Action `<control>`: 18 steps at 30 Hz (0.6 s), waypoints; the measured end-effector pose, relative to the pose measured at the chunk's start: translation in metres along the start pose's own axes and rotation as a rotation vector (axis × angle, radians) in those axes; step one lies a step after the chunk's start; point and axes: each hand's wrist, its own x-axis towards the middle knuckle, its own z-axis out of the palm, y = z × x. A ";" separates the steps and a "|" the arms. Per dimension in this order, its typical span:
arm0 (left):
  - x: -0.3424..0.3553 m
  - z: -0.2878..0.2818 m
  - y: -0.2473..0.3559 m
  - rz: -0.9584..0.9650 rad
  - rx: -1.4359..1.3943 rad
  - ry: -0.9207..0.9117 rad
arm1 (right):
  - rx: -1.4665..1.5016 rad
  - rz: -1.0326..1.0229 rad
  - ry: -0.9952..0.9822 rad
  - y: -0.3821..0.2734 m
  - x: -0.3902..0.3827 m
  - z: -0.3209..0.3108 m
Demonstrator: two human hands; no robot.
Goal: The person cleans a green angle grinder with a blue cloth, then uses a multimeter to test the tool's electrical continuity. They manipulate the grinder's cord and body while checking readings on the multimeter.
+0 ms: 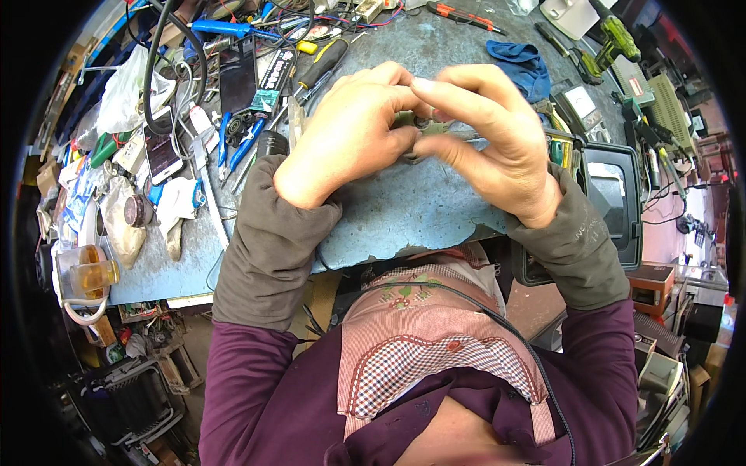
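My left hand and my right hand meet over the blue worktop. Between them sits a small greenish part with dark spots, mostly covered by my fingers, so its kind does not show. The left fingers and thumb are closed on its left side. On the other side, my right hand curves round with thumb and fingers drawn together at the part. Something thin and shiny shows inside the right hand's curve; I cannot make out what it is.
Pliers with blue handles, a screwdriver, a phone and cables crowd the left side. A blue cloth lies beyond my right hand. A green drill stands far right; an open dark case sits nearer.
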 end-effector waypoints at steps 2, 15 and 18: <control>0.002 -0.004 0.006 -0.060 0.016 -0.043 | -0.009 -0.001 -0.008 0.001 -0.002 -0.001; 0.001 0.001 -0.001 0.034 0.031 0.010 | -0.018 -0.051 0.009 -0.002 0.006 0.003; 0.001 -0.002 0.005 -0.014 0.004 0.009 | -0.030 -0.044 -0.054 0.005 0.000 -0.003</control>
